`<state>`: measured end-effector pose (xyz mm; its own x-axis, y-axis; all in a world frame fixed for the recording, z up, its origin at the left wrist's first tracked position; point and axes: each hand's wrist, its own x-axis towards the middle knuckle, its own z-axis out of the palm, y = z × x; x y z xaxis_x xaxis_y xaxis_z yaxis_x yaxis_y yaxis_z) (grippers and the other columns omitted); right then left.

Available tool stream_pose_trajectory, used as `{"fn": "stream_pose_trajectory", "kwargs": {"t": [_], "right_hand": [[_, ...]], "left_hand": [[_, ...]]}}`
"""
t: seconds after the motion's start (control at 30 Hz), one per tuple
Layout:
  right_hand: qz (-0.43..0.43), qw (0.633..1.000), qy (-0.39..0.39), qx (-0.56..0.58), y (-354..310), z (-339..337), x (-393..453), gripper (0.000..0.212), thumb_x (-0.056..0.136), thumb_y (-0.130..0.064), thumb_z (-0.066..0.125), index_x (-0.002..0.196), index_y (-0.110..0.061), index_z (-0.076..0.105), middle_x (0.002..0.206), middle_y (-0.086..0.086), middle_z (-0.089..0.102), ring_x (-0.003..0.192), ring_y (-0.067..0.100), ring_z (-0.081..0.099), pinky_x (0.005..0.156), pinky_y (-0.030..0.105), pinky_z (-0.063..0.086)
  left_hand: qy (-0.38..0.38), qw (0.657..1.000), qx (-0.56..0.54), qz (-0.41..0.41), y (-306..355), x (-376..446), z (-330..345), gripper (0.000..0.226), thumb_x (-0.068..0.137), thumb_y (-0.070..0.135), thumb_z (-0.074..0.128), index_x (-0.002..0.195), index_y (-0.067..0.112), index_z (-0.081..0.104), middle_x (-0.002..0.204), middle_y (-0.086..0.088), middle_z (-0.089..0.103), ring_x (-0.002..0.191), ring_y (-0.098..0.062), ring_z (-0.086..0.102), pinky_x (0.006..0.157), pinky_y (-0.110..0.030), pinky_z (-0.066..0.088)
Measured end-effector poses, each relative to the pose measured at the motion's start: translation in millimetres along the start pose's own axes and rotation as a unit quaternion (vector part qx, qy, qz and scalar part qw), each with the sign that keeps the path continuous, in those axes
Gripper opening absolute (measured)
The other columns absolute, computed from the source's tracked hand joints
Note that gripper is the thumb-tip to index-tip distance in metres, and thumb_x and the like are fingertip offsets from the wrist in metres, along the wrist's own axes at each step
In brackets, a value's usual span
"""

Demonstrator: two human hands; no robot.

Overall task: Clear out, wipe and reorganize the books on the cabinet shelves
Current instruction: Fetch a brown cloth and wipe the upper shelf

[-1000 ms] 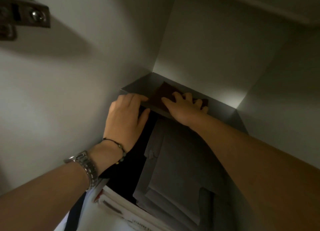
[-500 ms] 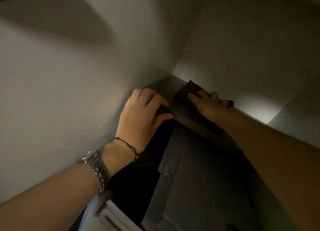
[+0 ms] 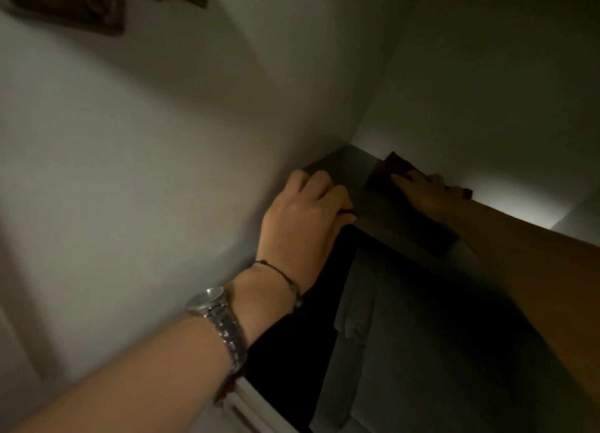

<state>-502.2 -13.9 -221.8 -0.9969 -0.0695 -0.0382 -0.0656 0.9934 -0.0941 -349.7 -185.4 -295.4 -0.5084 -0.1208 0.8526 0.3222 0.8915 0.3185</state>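
A grey cabinet shelf point(image 3: 350, 169) runs from the left wall toward the back right. My left hand point(image 3: 305, 215) grips its front edge near the left wall, fingers curled over the top and thumb underneath. My right hand point(image 3: 425, 195) lies flat on a dark reddish-brown cloth point(image 3: 386, 169), pressing it onto the shelf near the back wall. Part of the cloth is hidden under my palm and forearm. No books show on this shelf.
Below the shelf lie grey folders or papers point(image 3: 406, 341) beside a black gap point(image 3: 292, 351). A white printed item point(image 3: 253, 410) sticks out at the bottom. A metal door hinge point(image 3: 71, 4) sits on the left wall at the top. The back wall is lit at the right.
My right hand has slid the cloth farther back and right along the shelf. My left hand keeps its grip on the shelf edge. The view has shifted and the hinge is back in sight.
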Motion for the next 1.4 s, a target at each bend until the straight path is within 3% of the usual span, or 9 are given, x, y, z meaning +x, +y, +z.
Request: {"fn": "stream_pose_trajectory", "kwargs": {"t": [0.2,0.53,0.67,0.8,0.93,0.97,1.2,1.3,1.4], "right_hand": [[-0.036,0.998,-0.023,-0.046,4,5,26,0.128,0.032,-0.102,-0.009,0.148,-0.048,0.005,0.161,-0.003,-0.001,0.146,0.036,-0.001,0.113,0.062,0.001],[-0.038,0.999,-0.015,-0.012,-28,12,40,0.134,0.029,-0.105,-0.002,0.148,-0.043,0.004,0.16,-0.004,0.004,0.146,0.031,0.007,0.116,0.056,0.003],[-0.07,0.997,-0.002,-0.013,-56,14,31,0.122,0.041,-0.102,-0.001,0.149,-0.044,0.005,0.16,-0.005,0.003,0.146,0.03,0.004,0.115,0.056,0.001],[-0.135,0.991,-0.005,-0.015,-79,13,12,0.066,0.091,-0.069,0.018,0.149,-0.037,0.017,0.16,0.0,0.007,0.146,0.03,0.001,0.113,0.061,-0.001],[-0.151,0.985,0.005,-0.084,-77,19,19,0.116,0.046,-0.097,-0.011,0.148,-0.046,0.008,0.161,-0.005,0.001,0.145,0.036,0.001,0.111,0.065,0.001],[-0.151,0.985,0.001,-0.088,-77,20,20,0.116,0.044,-0.096,-0.011,0.147,-0.047,0.009,0.16,-0.006,0.001,0.145,0.036,0.001,0.11,0.065,0.0],[-0.171,0.983,-0.009,-0.073,-84,20,-9,0.108,0.049,-0.087,-0.003,0.147,-0.045,0.011,0.16,-0.011,-0.001,0.145,0.035,0.0,0.11,0.063,0.004],[-0.147,0.989,-0.013,-0.032,-85,17,-34,0.076,0.08,-0.079,0.013,0.148,-0.045,0.012,0.16,-0.011,0.001,0.144,0.038,0.001,0.113,0.057,0.002],[-0.148,0.989,-0.008,-0.02,-86,12,-61,0.064,0.091,-0.07,0.021,0.148,-0.043,0.009,0.16,-0.01,0.004,0.144,0.036,0.003,0.113,0.053,0.002]], "left_hand": [[0.014,1.0,0.021,0.009,1,4,2,0.02,0.079,0.033,0.053,0.074,0.016,0.064,0.081,-0.003,0.058,0.074,-0.026,0.054,0.054,-0.028,0.044],[0.029,0.999,0.027,0.003,2,2,6,0.014,0.077,0.03,0.059,0.075,0.016,0.062,0.083,-0.003,0.058,0.075,-0.027,0.053,0.051,-0.027,0.042],[0.022,0.999,0.032,-0.008,4,0,7,0.011,0.075,0.027,0.067,0.077,0.017,0.063,0.084,-0.003,0.059,0.076,-0.027,0.053,0.051,-0.027,0.041],[0.009,0.999,0.042,-0.009,3,2,4,0.015,0.072,0.027,0.075,0.075,0.017,0.064,0.082,-0.003,0.059,0.075,-0.027,0.054,0.052,-0.024,0.037],[0.003,0.999,0.043,-0.012,4,1,3,0.015,0.072,0.028,0.074,0.076,0.017,0.064,0.083,-0.004,0.06,0.075,-0.028,0.054,0.051,-0.026,0.038],[0.005,0.999,0.039,-0.012,4,1,3,0.015,0.072,0.027,0.074,0.075,0.016,0.065,0.082,-0.004,0.06,0.074,-0.028,0.054,0.051,-0.026,0.038],[-0.004,0.999,0.02,-0.024,9,-1,2,0.014,0.072,0.023,0.074,0.077,0.013,0.065,0.083,-0.006,0.06,0.076,-0.03,0.055,0.05,-0.026,0.042],[-0.016,0.999,0.022,-0.044,15,-6,0,0.012,0.076,0.023,0.069,0.083,0.013,0.066,0.088,-0.005,0.062,0.082,-0.028,0.056,0.055,-0.027,0.046],[-0.046,0.998,0.023,-0.041,16,-14,-6,0.027,0.085,0.032,0.048,0.093,0.015,0.067,0.097,-0.004,0.064,0.091,-0.025,0.059,0.073,-0.027,0.047]]}}
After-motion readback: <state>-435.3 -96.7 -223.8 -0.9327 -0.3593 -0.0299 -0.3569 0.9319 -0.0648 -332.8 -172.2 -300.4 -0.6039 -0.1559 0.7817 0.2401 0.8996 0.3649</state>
